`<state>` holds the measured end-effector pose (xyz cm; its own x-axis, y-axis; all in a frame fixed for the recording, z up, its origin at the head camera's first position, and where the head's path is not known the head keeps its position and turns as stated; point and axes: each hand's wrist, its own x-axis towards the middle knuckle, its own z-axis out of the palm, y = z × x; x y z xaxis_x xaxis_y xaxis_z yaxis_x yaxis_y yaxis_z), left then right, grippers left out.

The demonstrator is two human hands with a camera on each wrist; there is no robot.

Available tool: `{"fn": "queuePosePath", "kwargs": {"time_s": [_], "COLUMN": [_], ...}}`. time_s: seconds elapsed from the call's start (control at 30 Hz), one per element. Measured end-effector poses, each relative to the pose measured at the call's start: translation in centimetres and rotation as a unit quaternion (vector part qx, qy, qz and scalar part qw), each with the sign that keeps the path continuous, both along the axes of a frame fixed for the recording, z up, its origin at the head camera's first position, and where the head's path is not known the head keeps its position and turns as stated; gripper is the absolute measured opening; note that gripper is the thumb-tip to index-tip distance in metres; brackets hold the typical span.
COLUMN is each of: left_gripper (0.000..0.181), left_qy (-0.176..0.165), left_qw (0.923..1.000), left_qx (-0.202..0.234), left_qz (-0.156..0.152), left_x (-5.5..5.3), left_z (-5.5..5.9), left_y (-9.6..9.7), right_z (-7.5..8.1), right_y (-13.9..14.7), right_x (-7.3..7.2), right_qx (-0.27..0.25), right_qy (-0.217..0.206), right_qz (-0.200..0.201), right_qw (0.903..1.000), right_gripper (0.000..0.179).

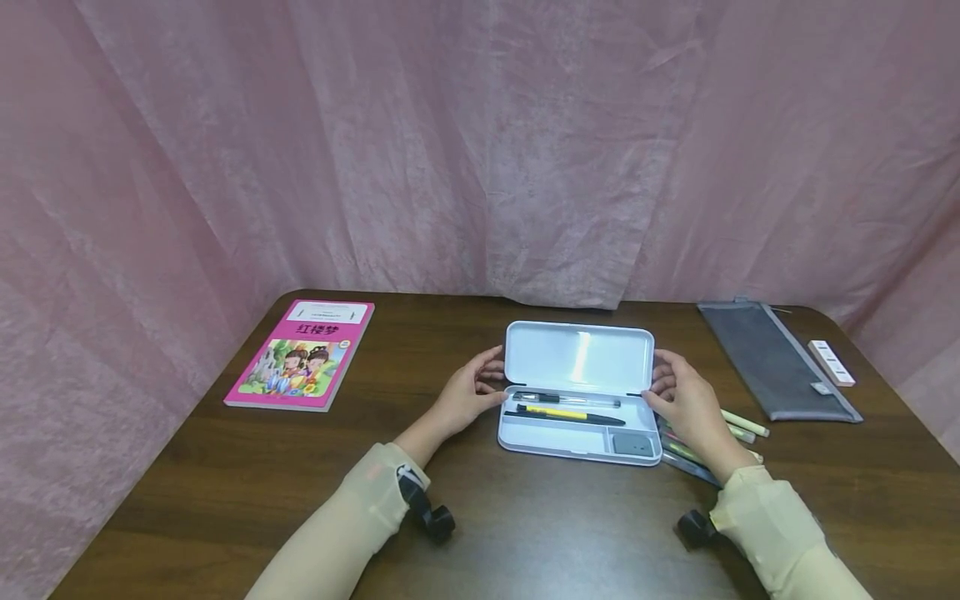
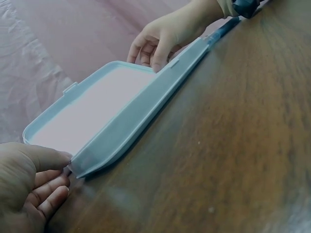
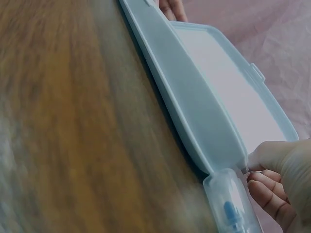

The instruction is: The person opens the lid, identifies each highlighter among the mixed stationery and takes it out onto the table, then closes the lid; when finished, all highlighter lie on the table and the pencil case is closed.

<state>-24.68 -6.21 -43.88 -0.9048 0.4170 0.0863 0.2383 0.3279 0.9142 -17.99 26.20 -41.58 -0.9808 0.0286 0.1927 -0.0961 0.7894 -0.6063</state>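
Observation:
A pale blue pencil case [image 1: 555,444] lies on the table with its lid [image 1: 551,358] raised at the back. In its long compartment are a clear pen with a black grip [image 1: 592,402] and a yellow-and-black pen [image 1: 558,412]. A grey block [image 1: 632,444] sits in the small front-right compartment. My left hand [image 1: 467,398] holds the case's left end near the hinge, thumb at the corner, fingers curled behind. Likewise, my right hand [image 1: 690,408] holds the right end, its thumb [image 3: 257,158] against the corner in the right wrist view.
Several pens and markers [image 1: 742,422] lie partly under my right hand, beside the case. Further right are a grey mesh zip pouch [image 1: 776,362] and a small white box [image 1: 831,363]. A pink book [image 1: 303,354] lies at the left. A pink curtain [image 1: 480,150] hangs behind the table.

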Motion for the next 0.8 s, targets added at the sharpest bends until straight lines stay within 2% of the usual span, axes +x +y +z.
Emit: {"fn": "queuePosePath", "kwargs": {"time_s": [0.2, 0.47, 0.8], "left_gripper": [0.06, 0.057, 0.053], "left_qy": [-0.004, -0.006, -0.001], "left_qw": [1.0, 0.9998, 0.9994], "left_qx": [0.004, 0.018, 0.03], "left_qz": [-0.004, -0.009, -0.018], "left_x": [-0.1, -0.1, -0.1], "left_z": [-0.1, -0.1, -0.3], "left_y": [0.0, -0.1, -0.2], "right_z": [0.0, 0.8, 1.7], "right_y": [0.0, -0.3, -0.2], "right_x": [0.1, 0.3, 0.5], "right_qx": [-0.001, -0.024, -0.024], "right_qy": [0.002, 0.006, 0.023], "right_qz": [-0.001, -0.018, -0.01], "right_qw": [1.0, 0.9995, 0.9994], "right_gripper": [0.062, 0.051, 0.053]}}
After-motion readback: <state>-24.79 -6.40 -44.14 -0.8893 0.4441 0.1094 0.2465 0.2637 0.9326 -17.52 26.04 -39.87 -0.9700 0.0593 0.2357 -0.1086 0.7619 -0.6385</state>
